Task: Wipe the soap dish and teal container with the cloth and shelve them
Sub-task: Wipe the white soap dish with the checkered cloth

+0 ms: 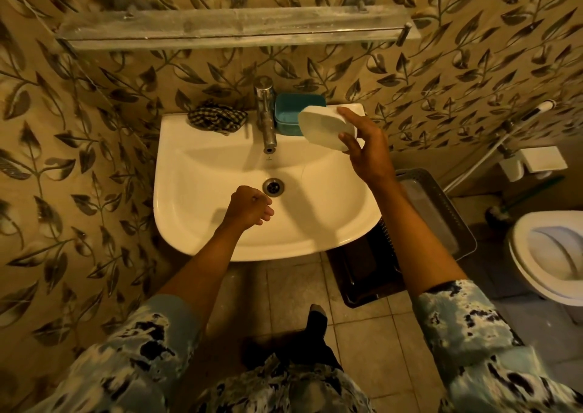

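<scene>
My right hand [367, 147] grips a white oval soap dish [321, 127], tilted, above the back right of the white sink [202, 229]. Behind the dish, a teal container [288, 114] stands on the sink's back ledge, right of the chrome tap [265, 116]. A dark checked cloth [217, 117] lies crumpled on the ledge left of the tap. My left hand [250, 206] hovers over the basin beside the drain [273, 186], fingers curled in with nothing in them. A dusty glass shelf [220, 29] is fixed on the wall above the sink.
Leaf-patterned tiles cover the walls. A dark perforated basket [441, 211] sits on the floor right of the sink. A toilet [549, 255] stands at the far right, with a spray hose [523, 125] and white holder [533, 160] on the wall.
</scene>
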The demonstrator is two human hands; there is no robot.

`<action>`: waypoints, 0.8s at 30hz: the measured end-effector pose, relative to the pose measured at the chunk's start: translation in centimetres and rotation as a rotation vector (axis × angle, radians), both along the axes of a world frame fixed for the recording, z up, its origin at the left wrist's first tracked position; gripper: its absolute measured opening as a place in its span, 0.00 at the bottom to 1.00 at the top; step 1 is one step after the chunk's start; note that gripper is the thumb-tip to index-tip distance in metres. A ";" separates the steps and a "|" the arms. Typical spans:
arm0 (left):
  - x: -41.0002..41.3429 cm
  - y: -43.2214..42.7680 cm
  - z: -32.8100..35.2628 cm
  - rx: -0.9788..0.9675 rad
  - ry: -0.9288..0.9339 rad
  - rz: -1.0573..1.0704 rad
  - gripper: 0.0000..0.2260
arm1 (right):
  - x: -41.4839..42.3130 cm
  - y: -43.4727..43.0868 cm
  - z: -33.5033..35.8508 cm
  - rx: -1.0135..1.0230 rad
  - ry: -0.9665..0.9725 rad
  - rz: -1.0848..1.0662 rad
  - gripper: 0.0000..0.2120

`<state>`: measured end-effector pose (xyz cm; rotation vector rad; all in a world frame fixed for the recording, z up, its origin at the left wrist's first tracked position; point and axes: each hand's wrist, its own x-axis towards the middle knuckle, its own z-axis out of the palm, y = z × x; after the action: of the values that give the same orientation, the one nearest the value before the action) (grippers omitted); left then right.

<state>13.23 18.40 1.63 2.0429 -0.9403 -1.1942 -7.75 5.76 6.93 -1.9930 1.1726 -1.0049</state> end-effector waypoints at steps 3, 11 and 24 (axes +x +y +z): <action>-0.3 0.3 -0.1 0.000 -0.003 -0.009 0.10 | -0.2 0.9 -0.3 0.006 0.040 -0.006 0.20; -0.3 1.0 -0.6 0.017 -0.004 -0.010 0.10 | -0.3 2.2 -0.5 -0.054 0.098 -0.057 0.20; 0.4 0.9 -0.9 0.018 -0.009 0.021 0.09 | 0.2 2.7 -1.2 -0.181 0.208 0.015 0.22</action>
<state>13.65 19.29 0.73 2.0687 -0.9141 -1.1870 -7.53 8.48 5.70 -2.2911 1.2086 -0.9420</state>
